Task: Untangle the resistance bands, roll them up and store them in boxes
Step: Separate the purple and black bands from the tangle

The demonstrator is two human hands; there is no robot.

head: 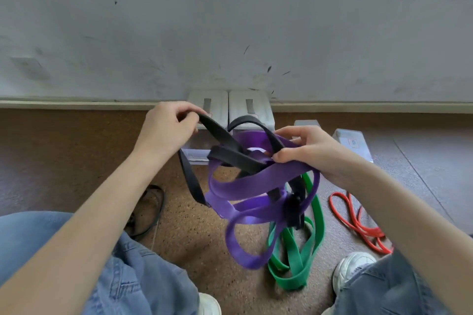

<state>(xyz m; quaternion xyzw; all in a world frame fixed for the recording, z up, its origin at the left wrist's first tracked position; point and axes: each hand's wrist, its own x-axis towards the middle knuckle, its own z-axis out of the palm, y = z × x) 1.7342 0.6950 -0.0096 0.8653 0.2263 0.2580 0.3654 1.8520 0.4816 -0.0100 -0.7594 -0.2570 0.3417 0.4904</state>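
The left hand's (166, 125) fingers (188, 111) are pinching a loop of the black band (225, 143) and lifting it up and away, while the right hand (304, 153) is gripping the purple band (256, 186) where the two cross, both held in the air above the floor (194, 233) in front of the storage boxes (212, 102). A green band (299, 263) and a red band (358, 222) are lying on the floor nearby. Feeding the black loop back through the purple coils, rather than pulling hard, looks likeliest to free it without tightening the knot.
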